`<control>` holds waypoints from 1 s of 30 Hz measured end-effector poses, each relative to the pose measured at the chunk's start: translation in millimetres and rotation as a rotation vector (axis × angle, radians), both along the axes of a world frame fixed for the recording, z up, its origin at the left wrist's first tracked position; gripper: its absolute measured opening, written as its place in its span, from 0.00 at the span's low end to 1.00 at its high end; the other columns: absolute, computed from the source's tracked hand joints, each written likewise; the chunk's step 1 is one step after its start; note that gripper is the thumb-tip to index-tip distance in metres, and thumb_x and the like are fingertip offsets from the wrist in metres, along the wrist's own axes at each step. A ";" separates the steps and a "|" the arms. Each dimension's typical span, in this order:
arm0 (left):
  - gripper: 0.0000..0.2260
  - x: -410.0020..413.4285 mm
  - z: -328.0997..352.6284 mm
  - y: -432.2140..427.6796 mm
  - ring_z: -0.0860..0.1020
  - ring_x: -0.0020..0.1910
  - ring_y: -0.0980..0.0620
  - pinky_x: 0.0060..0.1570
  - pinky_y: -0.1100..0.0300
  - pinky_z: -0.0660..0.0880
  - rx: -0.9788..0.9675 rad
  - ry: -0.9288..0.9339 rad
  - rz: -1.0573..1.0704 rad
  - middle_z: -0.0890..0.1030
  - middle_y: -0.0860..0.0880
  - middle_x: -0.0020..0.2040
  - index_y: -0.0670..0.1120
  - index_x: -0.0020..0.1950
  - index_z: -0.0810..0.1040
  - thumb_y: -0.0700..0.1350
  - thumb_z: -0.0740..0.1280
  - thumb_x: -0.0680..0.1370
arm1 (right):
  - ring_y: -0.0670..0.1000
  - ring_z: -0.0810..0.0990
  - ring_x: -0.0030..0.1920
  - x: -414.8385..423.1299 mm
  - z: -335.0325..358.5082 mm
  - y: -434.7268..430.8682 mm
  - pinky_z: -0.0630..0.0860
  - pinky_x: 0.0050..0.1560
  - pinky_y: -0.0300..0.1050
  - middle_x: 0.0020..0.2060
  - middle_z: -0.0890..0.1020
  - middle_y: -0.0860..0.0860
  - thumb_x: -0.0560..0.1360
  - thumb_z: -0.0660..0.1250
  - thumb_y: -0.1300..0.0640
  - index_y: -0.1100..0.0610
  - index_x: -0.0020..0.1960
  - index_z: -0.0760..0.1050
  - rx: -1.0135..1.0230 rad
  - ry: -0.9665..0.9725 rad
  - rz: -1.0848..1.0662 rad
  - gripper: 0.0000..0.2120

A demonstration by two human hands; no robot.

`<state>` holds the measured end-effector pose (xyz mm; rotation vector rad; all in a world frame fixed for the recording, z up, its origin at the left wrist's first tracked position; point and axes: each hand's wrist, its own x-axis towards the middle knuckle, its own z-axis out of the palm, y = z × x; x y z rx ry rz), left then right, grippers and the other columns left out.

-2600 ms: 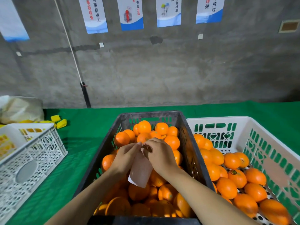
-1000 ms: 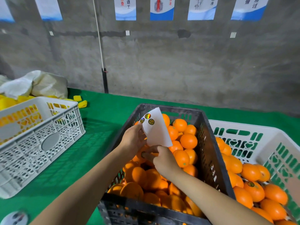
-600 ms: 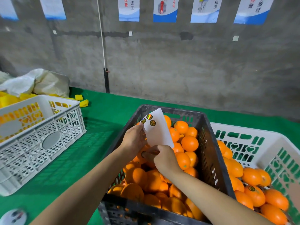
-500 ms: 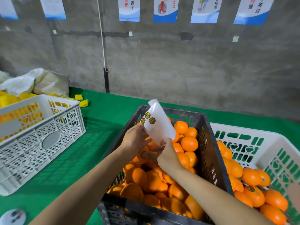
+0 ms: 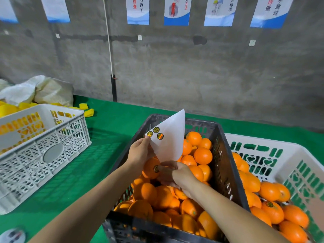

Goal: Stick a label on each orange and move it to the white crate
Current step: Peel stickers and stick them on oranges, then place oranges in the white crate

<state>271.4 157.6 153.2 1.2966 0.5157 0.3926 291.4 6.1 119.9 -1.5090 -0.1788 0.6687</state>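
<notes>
A black crate point(image 5: 225, 172) in the middle holds several oranges. My left hand point(image 5: 140, 153) pinches a white label sheet point(image 5: 171, 137) upright above the crate; three round labels point(image 5: 156, 133) sit near the sheet's left edge. Just under that hand is an orange point(image 5: 149, 170) with a round label point(image 5: 156, 168) stuck on it. My right hand point(image 5: 175, 174) curls round the right side of this orange, fingertips beside the label. The white crate point(image 5: 263, 143) at the right holds several labelled oranges point(image 5: 270, 210).
Another white crate point(image 5: 52, 137) stands at the left on the green cloth point(image 5: 105, 137). Behind it lie yellow pieces point(image 5: 85, 109) and white sacks point(image 5: 43, 90). A grey wall with posters closes the far side. A round white object point(image 5: 12, 235) lies at the bottom left.
The label sheet rose from hanging below my hands to upright in my left hand. My right hand left the sheet's lower edge and went to the orange, which now shows a label.
</notes>
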 end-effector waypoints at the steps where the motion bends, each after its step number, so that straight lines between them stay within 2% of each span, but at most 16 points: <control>1: 0.13 0.1 -0.9 0.9 0.84 0.38 0.50 0.38 0.58 0.82 0.019 0.015 0.025 0.86 0.46 0.41 0.46 0.47 0.81 0.49 0.61 0.84 | 0.57 0.86 0.45 -0.5 0.7 1.2 0.84 0.46 0.50 0.45 0.86 0.56 0.72 0.76 0.58 0.54 0.56 0.79 0.012 0.006 0.006 0.14; 4: 0.13 1.2 -3.0 3.5 0.83 0.40 0.48 0.45 0.53 0.83 0.004 0.051 0.072 0.84 0.44 0.43 0.45 0.45 0.81 0.49 0.61 0.84 | 0.57 0.85 0.44 -5.4 0.6 8.1 0.84 0.47 0.53 0.49 0.85 0.58 0.69 0.78 0.58 0.51 0.60 0.76 0.028 0.038 0.058 0.21; 7: 0.12 2.9 -3.7 -0.7 0.84 0.46 0.43 0.47 0.51 0.83 -0.027 0.068 -0.009 0.84 0.40 0.49 0.43 0.49 0.80 0.48 0.61 0.84 | 0.54 0.83 0.39 -11.7 -1.5 13.2 0.84 0.46 0.49 0.52 0.83 0.56 0.68 0.80 0.57 0.52 0.65 0.74 -0.002 0.046 0.099 0.28; 9: 0.11 3.6 -3.8 -2.7 0.84 0.50 0.41 0.49 0.49 0.83 -0.036 0.078 -0.057 0.84 0.40 0.51 0.43 0.52 0.79 0.48 0.61 0.84 | 0.51 0.79 0.36 -11.4 -1.6 11.1 0.82 0.43 0.47 0.49 0.83 0.56 0.67 0.80 0.55 0.51 0.65 0.76 -0.026 0.034 0.132 0.28; 11: 0.10 3.3 -2.3 -3.5 0.85 0.47 0.44 0.44 0.52 0.83 -0.079 0.072 -0.082 0.85 0.42 0.49 0.43 0.53 0.79 0.48 0.61 0.84 | 0.50 0.78 0.36 -8.7 0.0 7.6 0.81 0.44 0.47 0.48 0.83 0.56 0.67 0.80 0.51 0.46 0.62 0.77 -0.084 -0.031 0.190 0.25; 12: 0.10 2.8 -1.1 -3.5 0.85 0.47 0.45 0.42 0.53 0.83 -0.097 0.073 -0.099 0.86 0.43 0.49 0.42 0.54 0.79 0.47 0.61 0.84 | 0.50 0.79 0.38 -6.6 -0.1 5.9 0.81 0.46 0.47 0.50 0.83 0.54 0.67 0.80 0.50 0.44 0.61 0.78 -0.113 -0.092 0.213 0.24; 15: 0.12 4.1 -2.1 -3.5 0.84 0.51 0.43 0.44 0.52 0.83 -0.124 0.102 -0.142 0.84 0.40 0.53 0.40 0.57 0.78 0.48 0.61 0.84 | 0.50 0.80 0.56 -2.1 -1.8 3.2 0.78 0.61 0.50 0.57 0.82 0.47 0.67 0.79 0.47 0.47 0.62 0.78 -0.203 -0.314 0.225 0.25; 17: 0.13 3.8 -1.8 -4.0 0.83 0.50 0.42 0.43 0.53 0.82 -0.136 0.113 -0.142 0.83 0.40 0.52 0.39 0.55 0.78 0.48 0.61 0.84 | 0.51 0.78 0.58 -1.0 -3.7 3.7 0.78 0.59 0.49 0.57 0.80 0.49 0.66 0.80 0.47 0.53 0.63 0.75 -0.243 -0.343 0.191 0.30; 19: 0.14 3.4 -1.0 -3.6 0.78 0.40 0.45 0.37 0.56 0.77 -0.146 0.076 -0.095 0.78 0.40 0.44 0.39 0.50 0.77 0.49 0.62 0.84 | 0.53 0.79 0.57 -2.4 -4.1 6.9 0.79 0.57 0.50 0.56 0.80 0.52 0.65 0.81 0.49 0.55 0.62 0.72 -0.234 -0.342 0.156 0.31; 21: 0.14 2.1 -0.1 -1.7 0.76 0.33 0.47 0.32 0.57 0.74 -0.133 0.035 -0.007 0.77 0.42 0.37 0.41 0.43 0.77 0.49 0.61 0.83 | 0.52 0.79 0.56 -4.0 -0.8 9.8 0.79 0.57 0.52 0.55 0.80 0.49 0.65 0.77 0.48 0.50 0.62 0.72 -0.219 -0.385 0.141 0.28; 23: 0.15 -0.3 -0.7 0.7 0.77 0.31 0.46 0.31 0.57 0.75 -0.088 0.033 0.083 0.79 0.44 0.32 0.42 0.39 0.77 0.45 0.60 0.83 | 0.50 0.78 0.59 -6.3 5.4 8.0 0.77 0.58 0.50 0.58 0.79 0.45 0.66 0.69 0.41 0.44 0.64 0.72 -0.248 -0.469 0.118 0.28; 25: 0.15 -3.3 -0.9 1.4 0.74 0.28 0.48 0.29 0.59 0.72 -0.018 0.021 0.157 0.76 0.48 0.26 0.43 0.35 0.74 0.41 0.59 0.81 | 0.50 0.74 0.64 -4.5 9.1 1.9 0.72 0.61 0.46 0.62 0.76 0.46 0.69 0.67 0.38 0.45 0.67 0.70 -0.310 -0.573 0.040 0.29; 26: 0.14 -4.6 -0.9 1.3 0.72 0.26 0.50 0.27 0.61 0.70 0.031 0.014 0.194 0.74 0.49 0.25 0.42 0.35 0.73 0.40 0.59 0.81 | 0.52 0.73 0.64 -2.7 10.4 -2.1 0.71 0.62 0.47 0.63 0.74 0.48 0.72 0.67 0.37 0.46 0.68 0.69 -0.337 -0.618 -0.011 0.28; 28: 0.12 -6.8 0.0 1.1 0.71 0.28 0.48 0.27 0.61 0.68 0.144 0.004 0.234 0.72 0.46 0.30 0.40 0.38 0.72 0.40 0.58 0.81 | 0.53 0.73 0.62 0.5 18.7 -9.7 0.71 0.61 0.48 0.62 0.71 0.50 0.75 0.63 0.35 0.46 0.70 0.65 -0.380 -0.677 -0.118 0.27; 30: 0.12 -7.3 0.7 -0.1 0.73 0.35 0.45 0.31 0.54 0.71 0.213 -0.003 0.223 0.74 0.42 0.36 0.38 0.42 0.73 0.42 0.58 0.82 | 0.52 0.73 0.58 5.4 34.0 -20.1 0.73 0.54 0.44 0.58 0.72 0.51 0.77 0.61 0.35 0.45 0.71 0.63 -0.238 -0.615 -0.229 0.27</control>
